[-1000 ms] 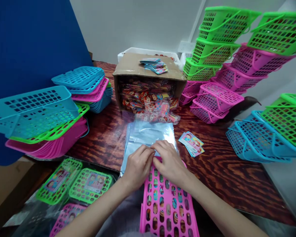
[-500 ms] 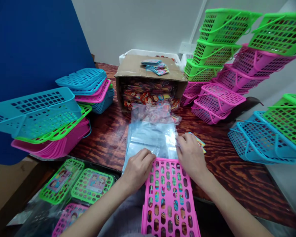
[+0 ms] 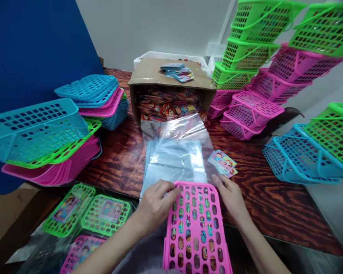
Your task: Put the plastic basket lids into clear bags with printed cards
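A pink lidded basket point(image 3: 198, 232), its lid full of oval holes, stands at the front edge of the table with colourful contents showing through. My left hand point(image 3: 158, 201) is closed at its far left corner, fingertips against the rim. Just off the far right corner, my right hand point(image 3: 231, 198) has thumb and fingers close together at the edge of a clear plastic bag point(image 3: 178, 127). Beyond the basket, the bag's loose film spreads over a stack of flat plastic bags point(image 3: 171, 161). Small printed cards point(image 3: 223, 163) lie just beyond my right fingertips.
A cardboard box point(image 3: 171, 80) of printed packets stands behind the bags, with more cards point(image 3: 178, 72) on top. Stacked baskets point(image 3: 251, 57) rise at right; nested baskets and lids point(image 3: 51, 152) are at left. Filled green baskets point(image 3: 107, 215) sit lower left.
My right hand has moved right and slightly down, away from the bag stack. The clear film has spread out wider, and the cards that hand covered now show. The pink basket stays nearly in place.
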`<state>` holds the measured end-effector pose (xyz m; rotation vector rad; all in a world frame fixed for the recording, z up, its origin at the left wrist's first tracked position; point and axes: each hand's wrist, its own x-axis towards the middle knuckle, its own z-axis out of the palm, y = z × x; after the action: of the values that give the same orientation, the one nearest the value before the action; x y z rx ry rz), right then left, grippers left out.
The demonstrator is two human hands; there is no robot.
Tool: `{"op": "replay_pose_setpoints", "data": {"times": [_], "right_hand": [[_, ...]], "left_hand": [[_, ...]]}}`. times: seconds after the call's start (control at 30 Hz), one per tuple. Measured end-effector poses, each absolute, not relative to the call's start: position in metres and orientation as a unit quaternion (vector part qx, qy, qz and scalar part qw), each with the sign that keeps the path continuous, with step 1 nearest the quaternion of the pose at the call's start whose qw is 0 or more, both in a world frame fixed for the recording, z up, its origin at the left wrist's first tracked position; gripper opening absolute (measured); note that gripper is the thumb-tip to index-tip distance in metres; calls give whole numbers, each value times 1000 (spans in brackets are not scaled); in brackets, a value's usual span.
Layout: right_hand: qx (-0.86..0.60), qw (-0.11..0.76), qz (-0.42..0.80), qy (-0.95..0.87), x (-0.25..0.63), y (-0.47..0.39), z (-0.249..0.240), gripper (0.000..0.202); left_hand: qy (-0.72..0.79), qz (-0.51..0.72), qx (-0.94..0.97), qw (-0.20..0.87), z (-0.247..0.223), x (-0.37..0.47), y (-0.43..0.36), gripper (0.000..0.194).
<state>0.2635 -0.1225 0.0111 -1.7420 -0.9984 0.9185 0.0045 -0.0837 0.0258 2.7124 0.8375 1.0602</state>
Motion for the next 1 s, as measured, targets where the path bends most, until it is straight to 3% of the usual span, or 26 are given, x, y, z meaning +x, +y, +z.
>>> {"op": "replay_pose_setpoints", "data": {"times": [0.2, 0.3, 0.4, 0.6, 0.67, 0.8, 1.0], "right_hand": [[-677, 471, 426, -372, 266, -110, -5, 38], [-676, 470, 430, -370, 263, -110, -10, 34], [-667, 472, 441, -370, 259, -111, -11, 32], [-645, 472, 471, -373, 251, -113, -8, 30], [-645, 472, 474, -369, 250, -113, -6, 29], [-648, 476, 464, -372, 253, -113, -5, 26], [-671, 482, 447, -342, 260, -117, -16, 23]], "left_hand": [[357, 387, 850, 22, 13, -6, -90, 27], [442, 406, 800, 2, -5, -8, -94, 39], [537, 416, 732, 51, -24, -4, -96, 54], [620, 314, 709, 116, -39, 10, -84, 86], [623, 282, 722, 104, -36, 12, -76, 77], [626, 266, 728, 89, -28, 8, -64, 41], [667, 146, 724, 93, -17, 2, -60, 39]]}}
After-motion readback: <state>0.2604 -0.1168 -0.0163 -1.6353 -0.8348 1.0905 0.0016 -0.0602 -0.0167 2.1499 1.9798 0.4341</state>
